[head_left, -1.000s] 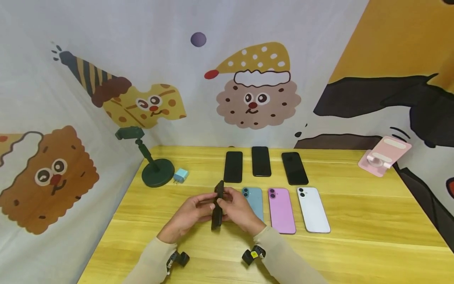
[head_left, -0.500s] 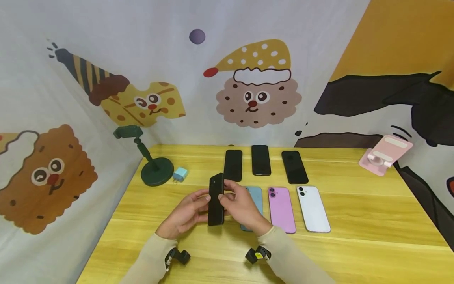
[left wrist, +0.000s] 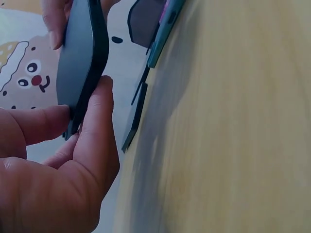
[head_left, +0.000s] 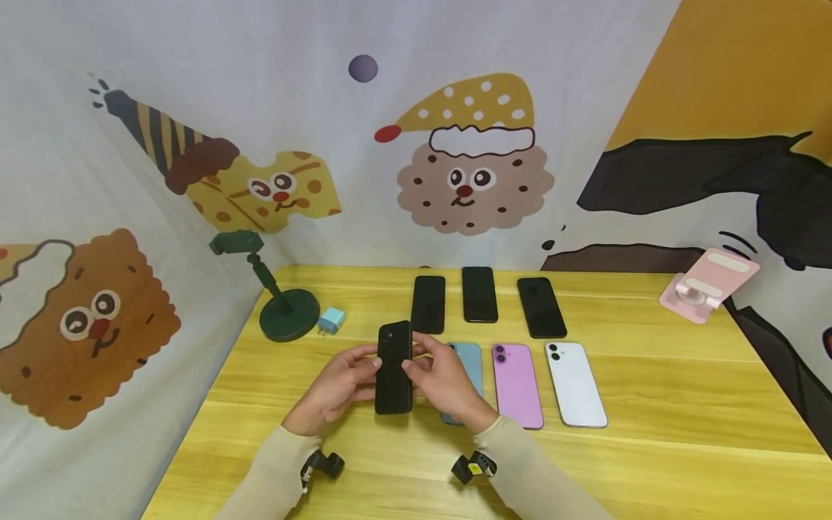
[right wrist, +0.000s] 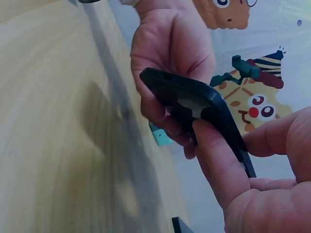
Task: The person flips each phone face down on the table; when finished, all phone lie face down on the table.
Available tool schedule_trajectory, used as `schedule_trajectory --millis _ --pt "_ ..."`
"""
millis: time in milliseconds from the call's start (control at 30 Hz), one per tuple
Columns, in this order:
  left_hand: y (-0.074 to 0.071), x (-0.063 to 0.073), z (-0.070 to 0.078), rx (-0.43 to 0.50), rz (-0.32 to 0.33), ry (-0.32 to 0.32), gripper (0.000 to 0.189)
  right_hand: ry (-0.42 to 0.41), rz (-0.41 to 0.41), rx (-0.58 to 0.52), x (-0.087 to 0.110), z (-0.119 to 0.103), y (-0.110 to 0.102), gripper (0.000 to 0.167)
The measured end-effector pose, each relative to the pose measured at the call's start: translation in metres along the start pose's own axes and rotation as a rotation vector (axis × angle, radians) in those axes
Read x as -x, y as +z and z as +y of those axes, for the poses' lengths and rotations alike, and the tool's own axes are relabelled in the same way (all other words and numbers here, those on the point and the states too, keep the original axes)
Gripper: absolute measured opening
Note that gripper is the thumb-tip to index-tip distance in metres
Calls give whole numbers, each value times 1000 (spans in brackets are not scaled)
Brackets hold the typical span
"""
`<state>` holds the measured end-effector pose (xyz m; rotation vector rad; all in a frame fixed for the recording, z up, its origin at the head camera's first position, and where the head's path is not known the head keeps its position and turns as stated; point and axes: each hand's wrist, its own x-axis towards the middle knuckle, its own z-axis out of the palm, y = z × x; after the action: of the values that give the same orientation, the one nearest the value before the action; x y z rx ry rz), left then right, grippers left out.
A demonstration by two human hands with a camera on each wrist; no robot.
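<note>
A black phone (head_left: 393, 372) is held above the table between both hands, its back with the camera corner tilted up in the head view. My left hand (head_left: 333, 386) pinches its left edge, thumb on the near face, as the left wrist view shows with the phone (left wrist: 80, 60) edge-on. On the other side my right hand (head_left: 448, 381) grips the right edge, thumb over the back. From the right wrist, the glossy screen side of the phone (right wrist: 187, 99) faces down, with fingers under it. Partly behind the right hand lies a blue phone (head_left: 471, 368).
A pink phone (head_left: 518, 386) and a white phone (head_left: 575, 384) lie to the right. Behind them are three black phones, one of them near the left (head_left: 428, 305). A green stand (head_left: 289, 315), a blue charger plug (head_left: 332, 320) and a pink folding stand (head_left: 715, 278) stand farther out.
The black phone has turned from nearly edge-on to show its back to the head camera. Both hands keep their grip, and the right hand has shifted slightly right.
</note>
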<state>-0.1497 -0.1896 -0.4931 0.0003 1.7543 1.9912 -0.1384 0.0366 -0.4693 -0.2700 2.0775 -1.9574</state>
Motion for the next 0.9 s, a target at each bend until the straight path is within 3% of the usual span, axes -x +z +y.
schedule_trajectory --millis 433,700,900 --pt "3 1 4 -156 100 -24 58 0 68 148 -3 21 -5 56" --pt "7 1 4 -221 126 -31 56 -2 74 335 -5 28 -7 58" --pt "11 0 3 -258 117 -36 56 -5 60 414 -4 29 -7 58"
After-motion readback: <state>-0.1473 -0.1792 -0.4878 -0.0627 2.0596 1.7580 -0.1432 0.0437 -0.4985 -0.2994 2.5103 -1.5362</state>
